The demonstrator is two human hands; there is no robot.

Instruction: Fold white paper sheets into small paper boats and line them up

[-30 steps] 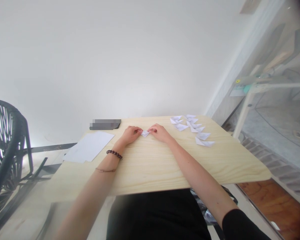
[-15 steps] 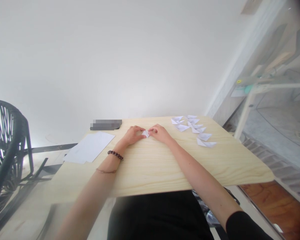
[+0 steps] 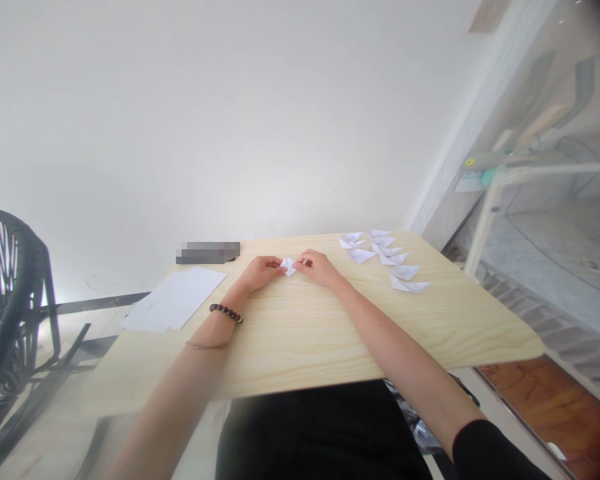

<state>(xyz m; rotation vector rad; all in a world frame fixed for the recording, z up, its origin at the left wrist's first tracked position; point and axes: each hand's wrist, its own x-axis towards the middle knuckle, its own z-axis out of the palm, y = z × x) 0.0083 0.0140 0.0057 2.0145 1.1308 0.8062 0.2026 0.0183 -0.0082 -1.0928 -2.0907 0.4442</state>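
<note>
A small piece of folded white paper point(image 3: 289, 267) is held between my two hands, above the middle of the table. My left hand point(image 3: 263, 272) is closed, pinching the paper's left side between thumb and fingers. On the other side, my right hand point(image 3: 316, 267) pinches the right edge. The paper looks like a small diamond with a crease near its top. Several folded white paper boats point(image 3: 410, 287) sit in a loose group to the right of my hands. Flat white paper sheets point(image 3: 177, 298) lie to the left.
The light wooden table point(image 3: 300, 347) stands against a white wall. A dark, pixelated object point(image 3: 207, 253) rests at its back left. A dark woven chair point(image 3: 17, 287) is on the left, and a white metal frame point(image 3: 485, 227) stands at the right.
The folded paper now shows more fully between my hands as a diamond, and my left fingers have shifted slightly left. The whole view has shifted a little.
</note>
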